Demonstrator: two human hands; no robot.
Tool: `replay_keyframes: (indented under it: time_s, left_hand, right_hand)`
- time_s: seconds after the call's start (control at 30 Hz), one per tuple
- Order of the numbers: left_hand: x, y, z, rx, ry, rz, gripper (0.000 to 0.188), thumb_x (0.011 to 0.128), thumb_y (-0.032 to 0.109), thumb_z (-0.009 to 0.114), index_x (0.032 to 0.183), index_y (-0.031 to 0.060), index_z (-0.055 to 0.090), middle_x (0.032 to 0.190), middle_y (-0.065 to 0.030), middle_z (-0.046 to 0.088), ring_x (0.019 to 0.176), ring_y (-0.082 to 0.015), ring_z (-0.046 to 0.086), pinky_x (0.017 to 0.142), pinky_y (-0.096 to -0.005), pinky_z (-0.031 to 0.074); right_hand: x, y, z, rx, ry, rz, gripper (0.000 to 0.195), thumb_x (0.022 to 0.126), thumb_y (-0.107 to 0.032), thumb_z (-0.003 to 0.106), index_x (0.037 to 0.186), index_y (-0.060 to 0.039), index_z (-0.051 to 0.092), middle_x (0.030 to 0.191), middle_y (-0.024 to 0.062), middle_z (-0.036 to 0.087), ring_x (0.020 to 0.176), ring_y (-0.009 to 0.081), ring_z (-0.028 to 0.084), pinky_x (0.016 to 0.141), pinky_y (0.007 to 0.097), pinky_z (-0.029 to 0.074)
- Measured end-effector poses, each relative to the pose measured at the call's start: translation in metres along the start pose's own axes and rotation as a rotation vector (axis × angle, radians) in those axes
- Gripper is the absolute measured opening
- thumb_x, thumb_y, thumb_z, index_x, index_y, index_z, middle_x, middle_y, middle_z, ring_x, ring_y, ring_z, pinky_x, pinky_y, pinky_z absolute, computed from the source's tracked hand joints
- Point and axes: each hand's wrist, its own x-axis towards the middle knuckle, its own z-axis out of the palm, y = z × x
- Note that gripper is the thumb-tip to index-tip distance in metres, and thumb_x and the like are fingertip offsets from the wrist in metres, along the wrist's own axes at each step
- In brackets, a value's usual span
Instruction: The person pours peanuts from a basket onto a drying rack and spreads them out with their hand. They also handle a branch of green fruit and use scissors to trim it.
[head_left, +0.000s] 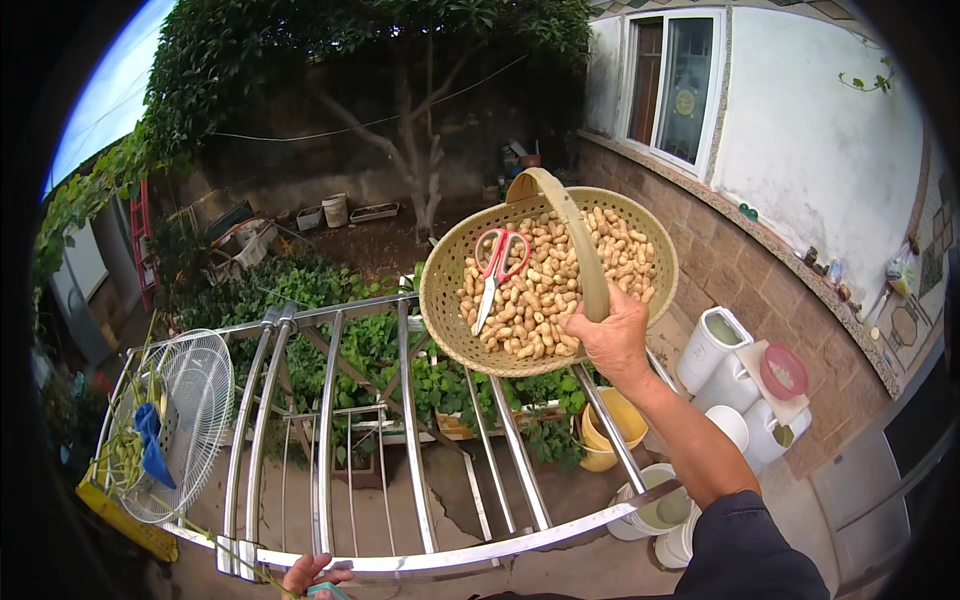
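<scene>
My right hand (611, 337) grips the arched handle (571, 232) of a woven basket (450, 315) near its lower end. Unshelled peanuts (547, 289) fill the basket, and scissors (495, 274) with red-and-white handles lie on top of them, blades towards me. The basket is over the far right part of a stainless steel rack (450, 559); whether it touches the bars cannot be told. At the bottom edge, my left hand (306, 576) is partly cut off, its fingers around a teal object (328, 590) that shows only in part. A thin green stem (202, 531) passes beside that hand.
A white wire fan guard (199, 420) with a blue cloth (152, 442) and green pods (124, 457) stands at the rack's left end. Yellow buckets (611, 427), white buckets (660, 495) and plastic jugs (731, 382) line the right side. Leafy plants (375, 352) grow behind the bars.
</scene>
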Motion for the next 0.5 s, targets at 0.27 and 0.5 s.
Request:
replay_keyframes:
  time_s: [0.27, 0.5]
  left_hand:
    - [0.008, -0.01, -0.004, -0.046, -0.033, 0.08, 0.033, 0.09, 0.015, 0.061, 0.116, -0.0056, 0.065, 0.093, -0.0126, 0.066, 0.072, -0.0193, 0.061, 0.059, -0.0315, 0.05]
    - [0.025, -0.045, -0.027, 0.274, -0.149, 0.361, 0.035, 0.089, 0.009, 0.062, 0.12, -0.0055, 0.063, 0.111, -0.0148, 0.066, 0.095, -0.0209, 0.065, 0.071, -0.0309, 0.054]
  right_hand:
    - [-0.014, -0.009, 0.005, 0.218, 0.042, 0.043, 0.017, 0.073, 0.0, 0.074, 0.075, -0.0038, 0.058, 0.066, -0.0059, 0.057, 0.061, 0.0035, 0.05, 0.055, 0.0239, 0.044]
    - [-0.031, -0.017, 0.001, 0.192, 0.006, 0.069, 0.016, 0.074, 0.001, 0.076, 0.075, -0.0033, 0.06, 0.066, -0.0042, 0.058, 0.06, 0.0042, 0.051, 0.055, 0.0236, 0.045]
